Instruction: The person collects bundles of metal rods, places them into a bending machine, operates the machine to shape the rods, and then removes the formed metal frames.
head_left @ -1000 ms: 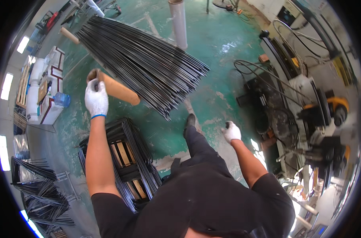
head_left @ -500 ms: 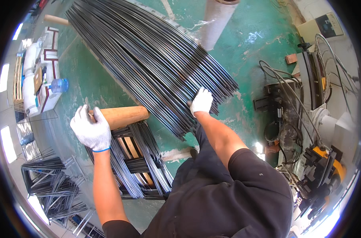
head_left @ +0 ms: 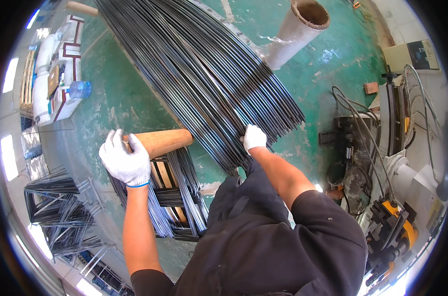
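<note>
My right hand [head_left: 255,137], in a white knit glove, is closed at the near end of a wide layer of long dark metal rods [head_left: 204,74]. A thin metal rod seems to run into its fingers, though the glove hides most of the grip. My left hand [head_left: 125,159], gloved too, is at the left end of a thick round wooden pole [head_left: 162,142]. Its thumb stands apart from the loosely curled fingers, and wood shows in the gap. Whether the glove touches the pole is unclear. The pole's right end is beside the rods.
Below the pole stands a stack of dark wire frames [head_left: 160,197]; more frames [head_left: 61,217] pile at far left. A large cardboard tube [head_left: 295,42] stands beyond the rods. Machinery with cables [head_left: 357,148] lines the right side. A blue water bottle [head_left: 79,90] is at upper left.
The whole view has shifted a little, with rods and pole now further right and the tube's open top in view. My right hand stays by the rod ends; my left stays near the pole.
</note>
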Demonstrator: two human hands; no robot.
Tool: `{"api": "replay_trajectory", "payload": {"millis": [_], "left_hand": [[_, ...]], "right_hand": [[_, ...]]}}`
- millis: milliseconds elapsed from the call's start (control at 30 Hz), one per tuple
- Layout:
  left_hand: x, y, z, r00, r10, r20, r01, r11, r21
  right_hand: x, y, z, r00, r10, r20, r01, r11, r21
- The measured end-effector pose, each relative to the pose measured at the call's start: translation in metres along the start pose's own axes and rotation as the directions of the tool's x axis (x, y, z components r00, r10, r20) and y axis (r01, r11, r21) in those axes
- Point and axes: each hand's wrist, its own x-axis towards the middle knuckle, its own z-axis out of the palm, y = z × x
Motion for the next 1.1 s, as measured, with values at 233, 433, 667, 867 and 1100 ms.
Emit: {"api": "replay_trajectory", "payload": {"millis": [233, 433, 667, 867, 1100], "left_hand": [[0.001, 0.002, 0.003, 1.000, 0.003, -0.027, -0.002, 1.000, 0.024], [-0.003, 0.002, -0.001, 0.999, -0.009, -0.038, 0.010, 0.999, 0.052], [-0.010, -0.003, -0.005, 1.000, 0.003, -0.019, -0.003, 1.000, 0.001], [-0.008, -0.001, -0.019, 0.997, -0.033, 0.070, 0.036, 0.999, -0.029], [-0.016, 0.008, -0.035, 0.994, 0.100, 0.033, -0.094, 0.983, -0.158]], "right_hand": [[0.010, -0.010, -0.004, 0.968, 0.083, 0.239, -0.103, 0.992, 0.074], [0.005, 0.008, -0.048, 0.887, -0.027, 0.460, -0.257, 0.800, 0.543], [-0.013, 0.006, -0.086, 0.665, -0.356, 0.657, -0.689, 0.047, 0.723], [-0.045, -0.021, -0.124, 0.688, -0.395, 0.609, -0.642, 0.062, 0.764], [-0.066, -0.051, -0.137, 0.838, -0.178, 0.515, -0.407, 0.423, 0.809]]}}
